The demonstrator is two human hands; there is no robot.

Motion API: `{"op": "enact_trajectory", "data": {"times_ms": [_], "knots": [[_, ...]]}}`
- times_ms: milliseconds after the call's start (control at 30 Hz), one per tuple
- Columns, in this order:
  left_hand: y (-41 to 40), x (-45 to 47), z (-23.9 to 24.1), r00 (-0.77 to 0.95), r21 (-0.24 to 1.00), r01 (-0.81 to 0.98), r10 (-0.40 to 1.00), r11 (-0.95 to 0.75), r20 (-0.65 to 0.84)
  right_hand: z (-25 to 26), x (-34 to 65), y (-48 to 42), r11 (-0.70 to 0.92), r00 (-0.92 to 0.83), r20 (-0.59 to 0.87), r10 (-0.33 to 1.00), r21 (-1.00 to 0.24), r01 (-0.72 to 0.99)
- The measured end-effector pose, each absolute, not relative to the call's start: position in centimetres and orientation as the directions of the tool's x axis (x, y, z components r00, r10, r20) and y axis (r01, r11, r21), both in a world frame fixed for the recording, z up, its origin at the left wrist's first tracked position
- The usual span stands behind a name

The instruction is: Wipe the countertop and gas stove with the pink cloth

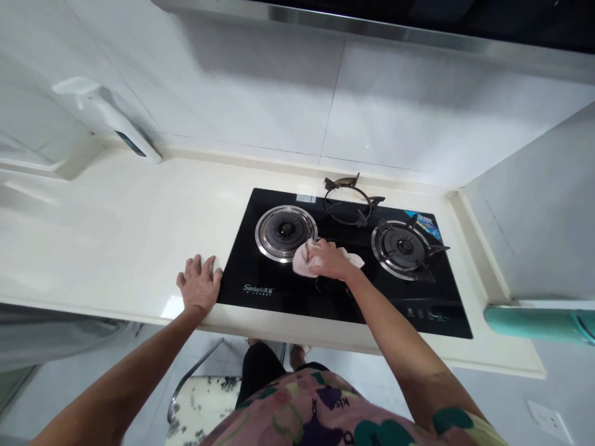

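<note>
My right hand (331, 259) grips a pale pink cloth (304, 257) and presses it on the black glass gas stove (288, 291), just right of the left burner (286, 230). That burner has no pan support over it. A loose black pan support (348, 204) stands at the stove's back edge, partly on the counter. The right burner (403, 248) carries its own support. Beside the stove's left edge, my left hand (199, 285) rests on the cream counter (139, 229) with its fingers spread, holding nothing.
A white handheld device (123, 129) leans against the wall at the back left. Overhead runs the metal edge of a range hood (372, 26). A teal cylinder (534, 323) lies at the counter's right end. Below the counter is a chair with a floral seat (204, 402).
</note>
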State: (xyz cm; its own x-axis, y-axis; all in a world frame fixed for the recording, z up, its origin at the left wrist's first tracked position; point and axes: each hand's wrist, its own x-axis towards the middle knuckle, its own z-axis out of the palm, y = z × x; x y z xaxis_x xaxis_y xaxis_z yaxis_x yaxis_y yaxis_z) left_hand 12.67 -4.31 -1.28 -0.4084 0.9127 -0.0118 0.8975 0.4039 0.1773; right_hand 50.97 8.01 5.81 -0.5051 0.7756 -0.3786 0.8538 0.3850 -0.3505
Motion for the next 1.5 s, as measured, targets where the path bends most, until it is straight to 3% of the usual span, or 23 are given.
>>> {"op": "enact_trajectory", "data": {"times_ms": [167,300,400,500,633,733,867,933,1033,1133,1233,1300,1500], "knots": [[-4.3,12.5,-1.5,-0.409,0.173,0.899,0.912,0.403,0.003,5.4,45.9,3.8,0.617,-0.733,-0.301,0.61,-0.4,0.678],[-4.3,12.5,-1.5,-0.408,0.165,0.902,0.913,0.4,0.017,4.5,44.9,-1.0,0.621,-0.766,-0.196,0.613,-0.479,0.62],[-4.3,12.4,-1.4,-0.404,0.171,0.902,0.914,0.396,0.015,3.9,47.1,-4.7,0.533,-0.724,-0.198,0.661,-0.555,0.638],[-4.3,12.4,-1.4,-0.402,0.177,0.901,0.915,0.395,0.005,3.1,51.4,-7.9,0.331,-0.569,-0.289,0.77,-0.581,0.743],[-4.3,12.5,-1.4,-0.399,0.197,0.9,0.917,0.389,0.015,1.5,59.6,-10.9,-0.02,-0.21,-0.323,0.923,-0.586,0.81],[-4.3,12.5,-1.4,-0.403,0.206,0.897,0.915,0.392,0.013,1.2,65.4,-11.8,-0.176,0.04,-0.227,0.973,-0.621,0.764],[-4.3,12.4,-1.7,-0.403,0.192,0.898,0.915,0.396,0.001,3.4,68.8,-10.0,-0.24,0.283,-0.029,0.959,-0.617,0.749],[-4.2,12.3,-1.9,-0.407,0.184,0.898,0.913,0.399,0.008,5.1,68.2,-7.4,-0.174,0.26,0.051,0.964,-0.618,0.767],[-4.2,12.3,-2.0,-0.411,0.175,0.899,0.911,0.402,0.02,6.9,65.3,-1.4,0.034,0.037,0.109,0.993,-0.583,0.811],[-4.2,12.3,-1.9,-0.408,0.174,0.901,0.913,0.398,0.022,7.0,61.6,5.3,0.15,-0.164,0.015,0.986,-0.491,0.858],[-4.2,12.4,-1.7,-0.407,0.173,0.901,0.913,0.398,0.018,5.8,59.0,10.0,0.124,-0.24,-0.26,0.935,-0.393,0.911],[-4.1,12.5,-1.5,-0.408,0.171,0.9,0.913,0.4,0.016,4.8,58.6,11.1,0.087,-0.228,-0.362,0.904,-0.368,0.926],[-4.1,12.4,-1.5,-0.392,0.183,0.906,0.92,0.381,0.027,2.2,62.1,7.0,0.065,-0.23,-0.281,0.932,-0.493,0.868]]}}
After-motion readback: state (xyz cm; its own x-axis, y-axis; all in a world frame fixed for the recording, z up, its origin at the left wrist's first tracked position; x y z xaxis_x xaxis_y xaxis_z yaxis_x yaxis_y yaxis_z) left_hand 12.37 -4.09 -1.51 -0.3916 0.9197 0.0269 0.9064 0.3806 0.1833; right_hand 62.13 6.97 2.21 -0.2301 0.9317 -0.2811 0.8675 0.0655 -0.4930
